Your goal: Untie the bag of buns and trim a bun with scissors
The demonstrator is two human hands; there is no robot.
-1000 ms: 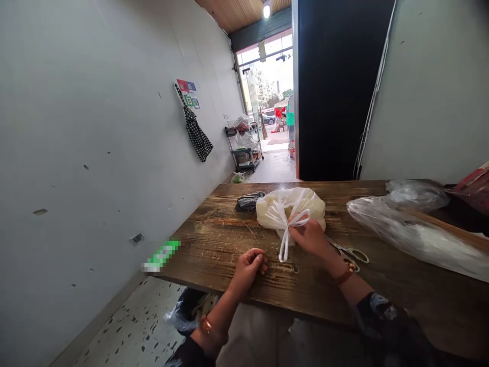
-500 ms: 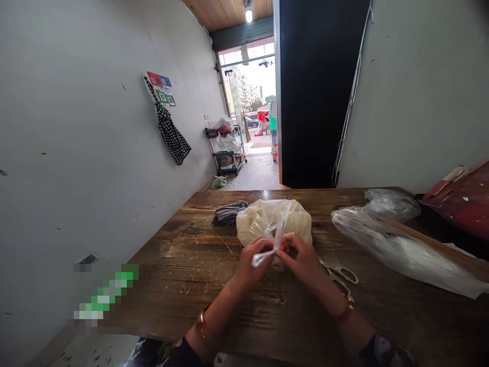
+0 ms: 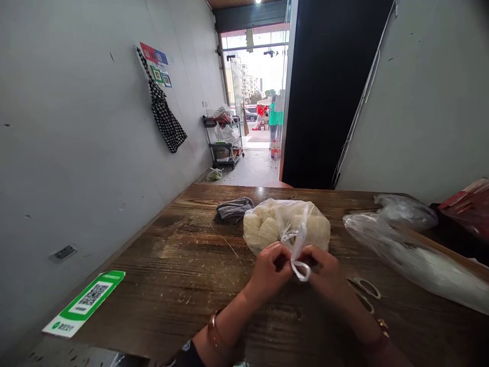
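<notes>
A green QR sign (image 3: 84,303) lies at the near left corner of the wooden tabletop (image 3: 179,265). Farther back, a grey cloth (image 3: 233,209) sits just left of a clear bag (image 3: 286,224) full of pale lumps, which rests at the middle of the tabletop. In front of the bag the left hand (image 3: 269,270) is closed, fingers pinching the bag's twisted handles (image 3: 300,255). The right hand (image 3: 328,278) meets it, also closed on the handles, whose loop hangs between the two hands. Scissors (image 3: 364,293) lie just right of the right hand. Beyond them, long plastic bags (image 3: 405,244) stretch along the right side, with a red bag (image 3: 468,204) at the far right edge.
</notes>
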